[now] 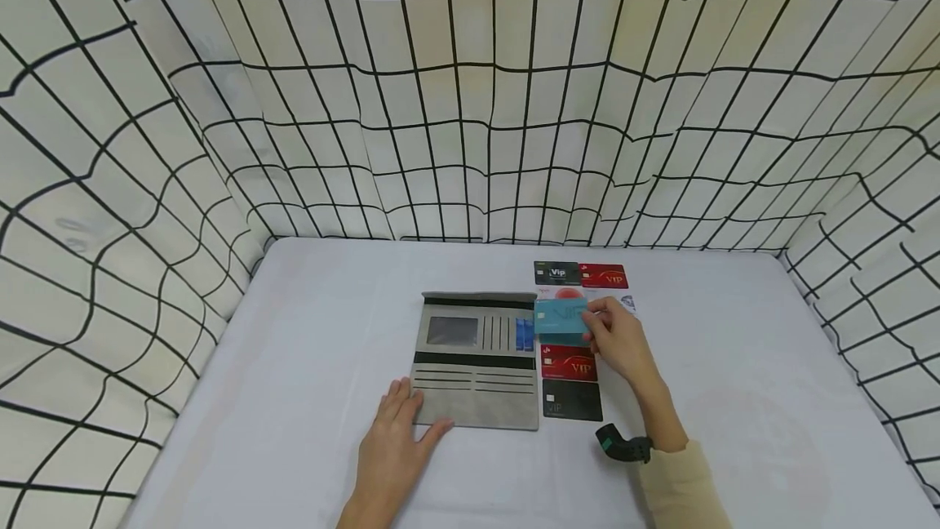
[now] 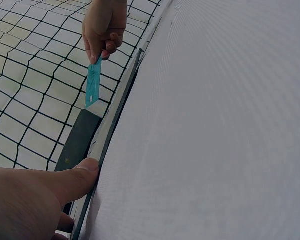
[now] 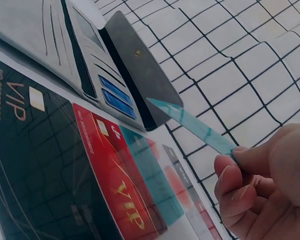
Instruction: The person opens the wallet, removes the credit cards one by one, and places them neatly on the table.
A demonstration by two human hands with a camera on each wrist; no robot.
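Note:
My right hand [image 1: 620, 341] pinches a light blue card [image 1: 558, 317] by its right end. In the right wrist view the card [image 3: 200, 127] is seen nearly edge-on, its far end near the slots with blue cards. An open grey wallet [image 1: 485, 411] lies flat, with two blue cards [image 1: 525, 335] in slots at its right side. My left hand [image 1: 392, 443] rests at the wallet's lower left corner, fingers along the left edge and thumb on the bottom edge. Under the held card, part of a teal card [image 3: 152, 170] shows on the table.
Right of the wallet lie a red VIP card [image 1: 569, 363] and a dark VIP card [image 1: 573, 400]. Farther back are another dark card [image 1: 556, 273], another red card [image 1: 604, 276] and a pale card with a red circle [image 1: 569, 294]. Black netting [image 1: 488, 125] hangs around the white table [image 1: 294, 349].

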